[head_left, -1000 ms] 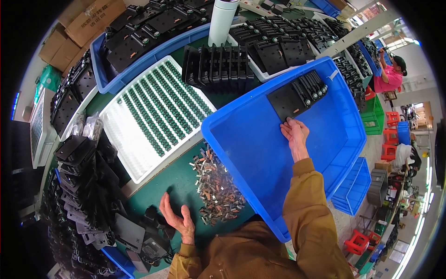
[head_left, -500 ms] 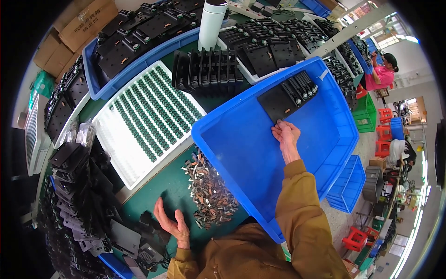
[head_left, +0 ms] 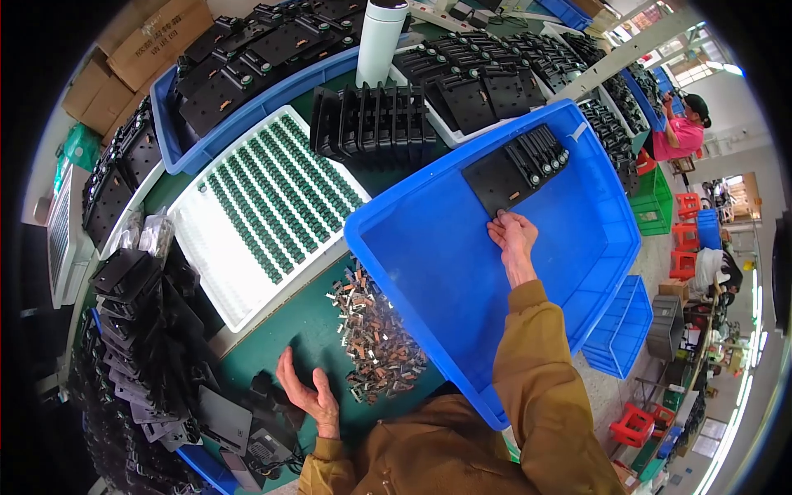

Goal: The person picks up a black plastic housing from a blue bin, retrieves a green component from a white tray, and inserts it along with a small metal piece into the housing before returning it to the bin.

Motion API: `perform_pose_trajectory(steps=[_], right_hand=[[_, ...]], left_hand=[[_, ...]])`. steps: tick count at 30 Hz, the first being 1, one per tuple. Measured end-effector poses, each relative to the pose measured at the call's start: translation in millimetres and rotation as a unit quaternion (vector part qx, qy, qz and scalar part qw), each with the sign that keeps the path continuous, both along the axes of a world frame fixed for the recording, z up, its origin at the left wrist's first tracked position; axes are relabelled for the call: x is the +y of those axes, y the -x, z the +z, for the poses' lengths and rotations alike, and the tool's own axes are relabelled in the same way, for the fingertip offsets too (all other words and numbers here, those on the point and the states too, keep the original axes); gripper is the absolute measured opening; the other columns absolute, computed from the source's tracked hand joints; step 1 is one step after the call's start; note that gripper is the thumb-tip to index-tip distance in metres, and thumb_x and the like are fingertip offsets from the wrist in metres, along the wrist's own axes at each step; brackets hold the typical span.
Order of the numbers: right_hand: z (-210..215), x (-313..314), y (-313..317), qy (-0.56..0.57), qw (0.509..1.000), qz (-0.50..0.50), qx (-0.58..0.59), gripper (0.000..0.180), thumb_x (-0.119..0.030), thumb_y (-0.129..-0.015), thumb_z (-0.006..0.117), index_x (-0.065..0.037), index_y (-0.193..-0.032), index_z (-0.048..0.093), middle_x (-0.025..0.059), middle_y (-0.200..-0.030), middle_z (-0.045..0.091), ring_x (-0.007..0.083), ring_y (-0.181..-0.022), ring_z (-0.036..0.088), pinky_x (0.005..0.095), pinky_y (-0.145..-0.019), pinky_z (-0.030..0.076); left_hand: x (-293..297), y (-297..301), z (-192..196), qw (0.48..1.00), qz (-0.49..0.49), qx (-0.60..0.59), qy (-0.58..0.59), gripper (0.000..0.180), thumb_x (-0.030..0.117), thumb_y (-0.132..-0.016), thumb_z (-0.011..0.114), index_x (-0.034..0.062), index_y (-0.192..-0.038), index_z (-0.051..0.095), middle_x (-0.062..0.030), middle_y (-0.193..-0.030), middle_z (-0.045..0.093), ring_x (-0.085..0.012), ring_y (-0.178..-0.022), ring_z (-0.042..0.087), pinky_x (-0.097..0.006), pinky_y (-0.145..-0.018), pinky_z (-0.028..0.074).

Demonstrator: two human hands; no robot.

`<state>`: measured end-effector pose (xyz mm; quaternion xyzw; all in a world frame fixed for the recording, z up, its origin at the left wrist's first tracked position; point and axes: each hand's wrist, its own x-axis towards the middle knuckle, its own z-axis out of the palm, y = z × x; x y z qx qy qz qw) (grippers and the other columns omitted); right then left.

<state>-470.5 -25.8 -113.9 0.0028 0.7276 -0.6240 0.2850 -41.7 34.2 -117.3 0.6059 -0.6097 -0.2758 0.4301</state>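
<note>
a flat black plastic housing (head_left: pixel 500 179) with a row of ribbed slots and small round metal caps along one side is seen lying in the far corner of a large blue bin (head_left: pixel 462 272), close against the bin's far wall. the right hand (head_left: pixel 513 239) is stretched into the bin with its fingers extended, and the fingertips (head_left: pixel 500 216) are laid on the near edge of the housing; nothing is gripped, only touched. the left hand (head_left: pixel 307 394) is held open, palm up and fingers loosely spread, over the green table (head_left: pixel 309 322) near its near edge, with nothing in it. just beside it, a heap of small metal clips (head_left: pixel 375 338) is spread against the bin's near-left wall, and black housings (head_left: pixel 148 355) are stacked toward the table's left edge.

the housing is judged to be light and rigid, a moulded part that would not bend when lifted by one side. its smooth flat face is likely slippery against the bin's floor, so it could be slid easily. the plain flat half, away from the slotted row, is judged the best place for a pinch, thumb under the edge and fingers on top; the capped slots are better left untouched, since small fitted parts might be disturbed.

a white tray of green parts (head_left: pixel 264 198) is set at the table's middle, beyond the clips.
</note>
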Motion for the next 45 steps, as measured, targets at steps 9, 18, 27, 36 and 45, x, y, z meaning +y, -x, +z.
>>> perform_pose_trajectory(steps=[9, 18, 27, 36, 45], right_hand=[[-12.2, -4.9, -9.3, 0.000, 1.000, -0.010, 0.004, 0.021, -0.007, -0.087, 0.070, 0.006, -0.102, 0.062, 0.0147, -0.084, 0.067, 0.0248, -0.070, 0.071, 0.0332, -0.060, 0.059], [-3.0, 32.0, 16.7, 0.006, 0.998, -0.038, 0.044, 0.023, -0.018, -0.087, 0.076, -0.005, -0.102, 0.064, 0.0048, -0.079, 0.065, 0.0159, -0.067, 0.065, 0.0240, -0.053, 0.051], [151.8, -59.7, -90.9, 0.084, 0.942, 0.214, 0.243, 0.022, -0.016, -0.092, 0.070, -0.004, -0.110, 0.068, 0.0023, -0.084, 0.066, 0.0094, -0.072, 0.061, 0.0217, -0.065, 0.049], [136.9, -167.8, -33.1, -0.057, 0.872, 0.337, 0.351, 0.032, -0.022, -0.086, 0.072, 0.002, -0.107, 0.067, 0.0046, -0.083, 0.068, 0.0091, -0.074, 0.062, 0.0246, -0.063, 0.049], [85.5, -200.3, -17.4, -0.165, 0.874, 0.359, 0.283, 0.036, -0.025, -0.080, 0.076, 0.005, -0.100, 0.070, 0.0109, -0.083, 0.068, 0.0165, -0.067, 0.062, 0.0291, -0.060, 0.050]], left_hand=[[-1.8, -7.0, 3.7, 1.000, 0.013, -0.006, 0.010, 0.057, 0.033, -0.090, 0.064, -0.0053, -0.131, 0.054, -0.0206, -0.128, 0.058, -0.0387, -0.121, 0.051, -0.046, -0.108, 0.036], [-2.2, -3.7, 6.5, 1.000, 0.010, 0.012, 0.019, 0.053, 0.023, -0.083, 0.072, -0.0038, -0.126, 0.057, -0.0206, -0.122, 0.059, -0.0401, -0.115, 0.055, -0.053, -0.110, 0.035], [-2.4, -5.3, 4.6, 0.999, 0.023, 0.022, 0.021, 0.048, 0.018, -0.081, 0.072, -0.0037, -0.122, 0.060, -0.0190, -0.119, 0.061, -0.0397, -0.111, 0.057, -0.053, -0.109, 0.037], [-5.8, -1.4, 2.6, 0.999, 0.015, 0.021, 0.019, 0.045, 0.030, -0.092, 0.065, -0.0030, -0.123, 0.060, -0.0179, -0.121, 0.062, -0.0365, -0.115, 0.056, -0.047, -0.111, 0.036], [-2.0, -3.9, 3.0, 1.000, 0.024, 0.009, 0.005, 0.044, 0.029, -0.091, 0.065, -0.0029, -0.122, 0.061, -0.0179, -0.119, 0.062, -0.0368, -0.115, 0.056, -0.047, -0.111, 0.036]])
